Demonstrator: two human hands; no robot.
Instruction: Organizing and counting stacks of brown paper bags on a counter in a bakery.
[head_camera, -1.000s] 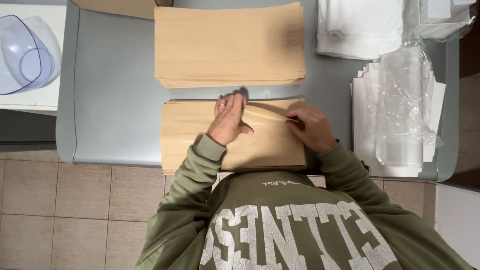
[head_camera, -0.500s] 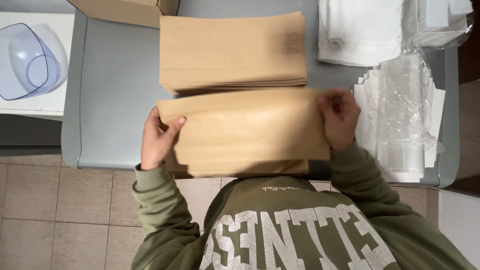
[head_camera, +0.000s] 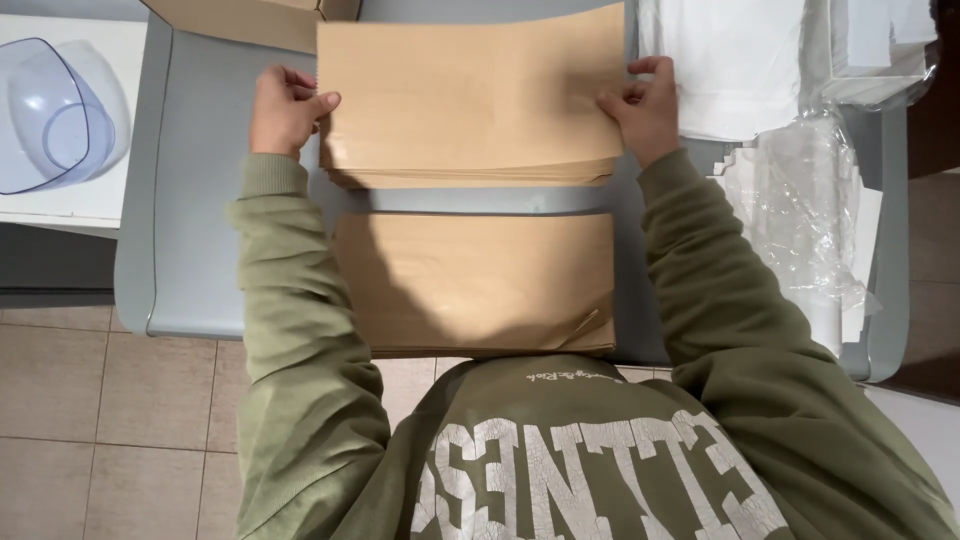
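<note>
Nearby, clear bowl (head_camera: 60, 115), white sheets (head_camera: 735, 65); both hands' fingers (head_camera: 300, 95) pinching far paper stack (head_camera: 470, 95).

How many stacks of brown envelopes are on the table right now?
2: the far stack, held at its ends by the left hand and right hand, and the near stack by the table edge.

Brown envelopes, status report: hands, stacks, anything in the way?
Left hand and right hand grip the ends of the top envelope on the far stack. Near stack untouched. Cardboard box beyond; nothing between.
</note>
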